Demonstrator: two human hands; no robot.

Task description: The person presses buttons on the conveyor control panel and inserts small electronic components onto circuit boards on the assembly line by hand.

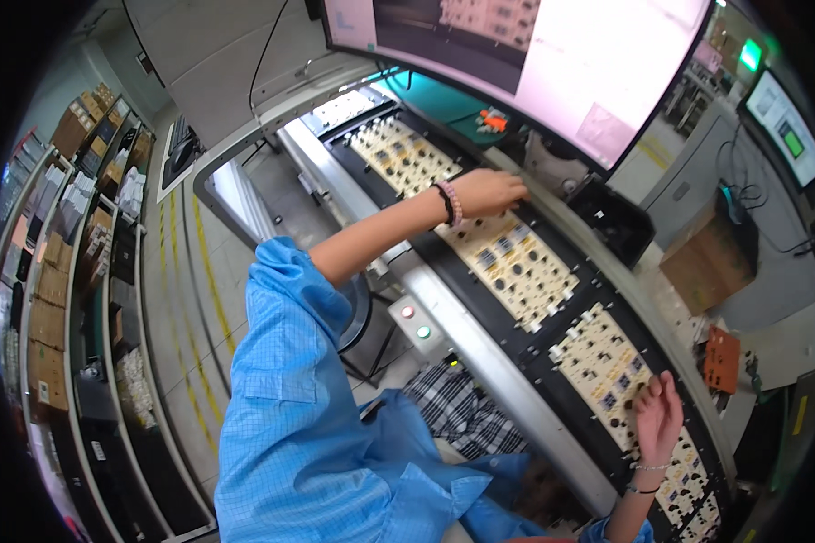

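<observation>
My left hand [485,193], with a pink beaded bracelet at its wrist, reaches across the line. It lies over the upper end of a middle cream circuit board [507,267], its fingertips by the far rail; the fingers are bent and partly hidden, so any grip is unclear. Lower right, my right hand [658,421] hovers over or rests on a nearer cream circuit board [598,366]. Its fingers are loosely bent and apart, with nothing seen between them. Dark round and square components dot both boards, which sit in black carriers [539,348].
Another populated board [398,154] lies farther up the conveyor. A metal rail [480,339] runs along the near side, with a button box [417,324] beside it. A large monitor [598,68] overhangs the far side. Beyond stand a black bin [611,222] and a cardboard box [711,267].
</observation>
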